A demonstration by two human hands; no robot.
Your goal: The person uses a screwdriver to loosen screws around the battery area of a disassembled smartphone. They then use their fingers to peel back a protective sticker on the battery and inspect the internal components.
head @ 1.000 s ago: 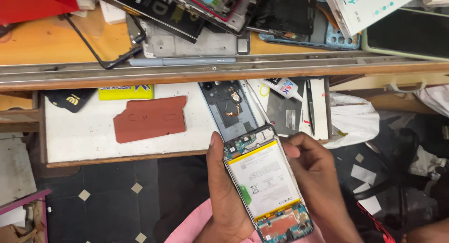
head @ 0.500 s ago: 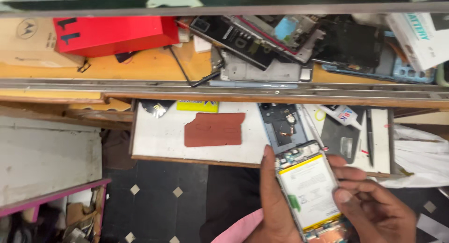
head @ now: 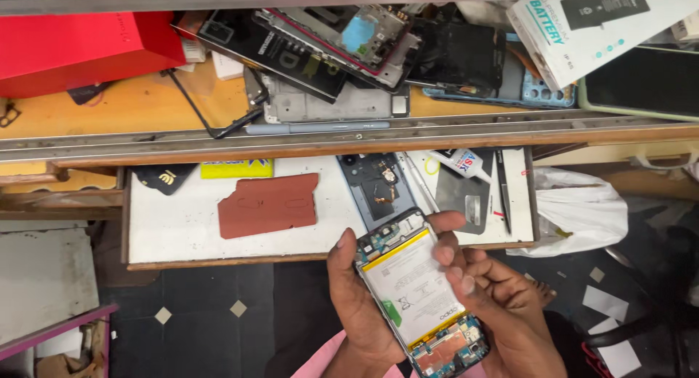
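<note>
Near the lower middle of the view, over the dark tiled floor (head: 204,305), an opened phone (head: 421,294) was held tilted, back cover off; its white battery (head: 415,290) with yellow edge strips faced up, and bare circuit boards showed at both ends; left hand (head: 360,305) was wrapped around the phone's left edge from beneath, thumb lying along the frame; right hand (head: 495,298) was curled over the right edge, fingertips (head: 448,254) resting on the battery's upper right part, thumb tip at the top board; both hands closed on the phone.

Judged step: inspection or handling of the battery in the open chassis; nothing had been lifted yet, no tool was in either hand. The next move would seem to call for a steady left grip and careful finger pressure at the battery edge, avoiding the exposed boards.

Just beyond the phone, on a pulled-out white tray (head: 175,225), lay a grey back housing (head: 377,189), a reddish-brown mat (head: 268,205), a small glue tube (head: 459,163); farther off, the wooden bench (head: 109,105) carried phone frames, a red box (head: 80,46), a white carton (head: 590,28).
</note>
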